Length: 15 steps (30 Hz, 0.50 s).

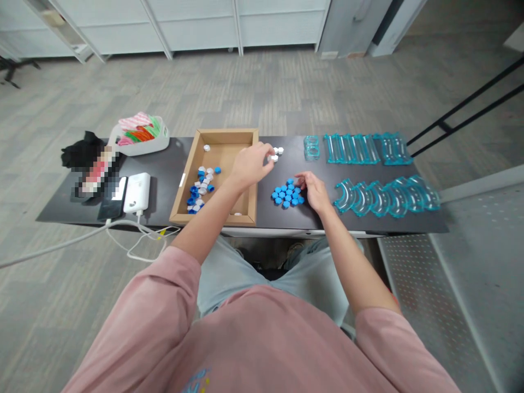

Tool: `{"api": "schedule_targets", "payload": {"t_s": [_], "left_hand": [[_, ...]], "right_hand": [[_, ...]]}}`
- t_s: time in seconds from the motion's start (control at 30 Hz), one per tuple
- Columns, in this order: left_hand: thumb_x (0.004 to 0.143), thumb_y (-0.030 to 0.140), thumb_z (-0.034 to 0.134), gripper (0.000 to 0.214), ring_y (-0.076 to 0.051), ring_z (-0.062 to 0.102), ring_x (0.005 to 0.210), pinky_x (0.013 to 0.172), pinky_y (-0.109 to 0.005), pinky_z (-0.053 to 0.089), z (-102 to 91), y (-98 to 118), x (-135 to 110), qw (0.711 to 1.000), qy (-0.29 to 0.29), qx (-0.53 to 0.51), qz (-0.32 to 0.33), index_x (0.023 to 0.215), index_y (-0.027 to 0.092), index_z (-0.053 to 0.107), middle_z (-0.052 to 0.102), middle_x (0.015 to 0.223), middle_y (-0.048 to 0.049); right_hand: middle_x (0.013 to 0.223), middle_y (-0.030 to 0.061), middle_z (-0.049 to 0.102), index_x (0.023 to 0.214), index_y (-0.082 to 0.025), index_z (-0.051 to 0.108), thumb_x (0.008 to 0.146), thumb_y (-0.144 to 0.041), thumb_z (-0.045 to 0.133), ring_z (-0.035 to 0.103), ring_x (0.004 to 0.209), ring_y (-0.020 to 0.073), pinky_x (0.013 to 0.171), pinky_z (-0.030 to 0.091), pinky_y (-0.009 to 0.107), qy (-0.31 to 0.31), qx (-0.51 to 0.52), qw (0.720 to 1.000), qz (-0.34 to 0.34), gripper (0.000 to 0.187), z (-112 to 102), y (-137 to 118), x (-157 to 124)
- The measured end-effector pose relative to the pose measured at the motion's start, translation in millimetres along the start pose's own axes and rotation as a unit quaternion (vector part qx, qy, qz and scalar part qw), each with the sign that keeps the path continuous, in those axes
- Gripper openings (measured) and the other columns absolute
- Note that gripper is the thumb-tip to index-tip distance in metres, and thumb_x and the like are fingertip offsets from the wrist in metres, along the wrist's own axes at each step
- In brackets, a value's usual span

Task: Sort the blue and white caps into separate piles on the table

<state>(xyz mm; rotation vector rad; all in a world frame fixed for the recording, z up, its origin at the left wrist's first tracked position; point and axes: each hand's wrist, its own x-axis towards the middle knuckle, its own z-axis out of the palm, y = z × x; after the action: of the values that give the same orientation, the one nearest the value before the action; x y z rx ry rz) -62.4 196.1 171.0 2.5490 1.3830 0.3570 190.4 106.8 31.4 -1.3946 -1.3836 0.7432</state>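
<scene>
My left hand (252, 165) reaches over the right wall of a cardboard tray (221, 139). Its thumb and fingers close on a small white cap-like piece (272, 158), beside a few more white pieces (280, 150) on the dark table. Loosely curved, my right hand (313, 191) rests at the right edge of a cluster of small blue hexagonal pieces (287, 195); its fingers are apart and I see nothing held in them. Inside the tray lies a mixed heap of blue and white pieces (200, 188), partly near my left forearm.
Clear teal plastic parts stand on the right: straight ones (352, 149) behind, curved ones (380, 197) in front, a small stack (311, 148) nearer the middle. On the left are a white basket (147, 146), a white power bank (137, 192), a phone (112, 199) and cables.
</scene>
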Motion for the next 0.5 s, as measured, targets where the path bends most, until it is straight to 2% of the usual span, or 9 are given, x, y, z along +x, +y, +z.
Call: {"api": "schedule_targets", "payload": {"t_s": [0.13, 0.23, 0.37, 0.5], "left_hand": [[0.118, 0.025, 0.061, 0.037, -0.032, 0.076, 0.136, 0.116, -0.043, 0.054, 30.6, 17, 50, 0.995, -0.066, 0.05, 0.048, 0.145, 0.021, 0.086, 0.079, 0.152, -0.0171], [0.117, 0.022, 0.061, 0.038, -0.034, 0.074, 0.139, 0.118, -0.047, 0.052, 48.0, 19, 72, 0.99, -0.092, 0.082, 0.066, 0.144, 0.02, 0.088, 0.079, 0.151, -0.019], [0.116, 0.019, 0.061, 0.039, -0.036, 0.074, 0.14, 0.12, -0.049, 0.051, 61.1, 18, 84, 0.985, -0.105, 0.111, 0.075, 0.14, 0.02, 0.091, 0.077, 0.154, -0.0202], [0.114, 0.018, 0.062, 0.042, -0.035, 0.074, 0.14, 0.121, -0.05, 0.052, 59.0, 14, 84, 0.989, -0.088, 0.099, 0.069, 0.148, 0.02, 0.088, 0.074, 0.159, -0.021]], "right_hand": [[0.093, 0.0066, 0.079, 0.109, -0.033, 0.083, 0.104, -0.112, 0.039, 0.071, 0.085, 0.0306, 0.09, 0.066, 0.052, -0.004, 0.004, 1.0, 0.001, 0.09, 1, 0, -1], [0.092, 0.0063, 0.077, 0.11, -0.035, 0.083, 0.106, -0.109, 0.038, 0.071, 0.086, 0.0312, 0.09, 0.066, 0.053, -0.01, 0.006, 1.0, 0.005, 0.087, 2, 1, -2], [0.092, 0.0066, 0.076, 0.109, -0.035, 0.083, 0.107, -0.109, 0.037, 0.07, 0.086, 0.0311, 0.091, 0.066, 0.052, -0.023, 0.009, 1.0, 0.006, 0.087, 2, 1, -2], [0.093, 0.0064, 0.077, 0.107, -0.033, 0.081, 0.107, -0.108, 0.037, 0.07, 0.085, 0.0295, 0.092, 0.065, 0.05, -0.023, 0.01, 1.0, 0.005, 0.087, 1, 0, -2]]}}
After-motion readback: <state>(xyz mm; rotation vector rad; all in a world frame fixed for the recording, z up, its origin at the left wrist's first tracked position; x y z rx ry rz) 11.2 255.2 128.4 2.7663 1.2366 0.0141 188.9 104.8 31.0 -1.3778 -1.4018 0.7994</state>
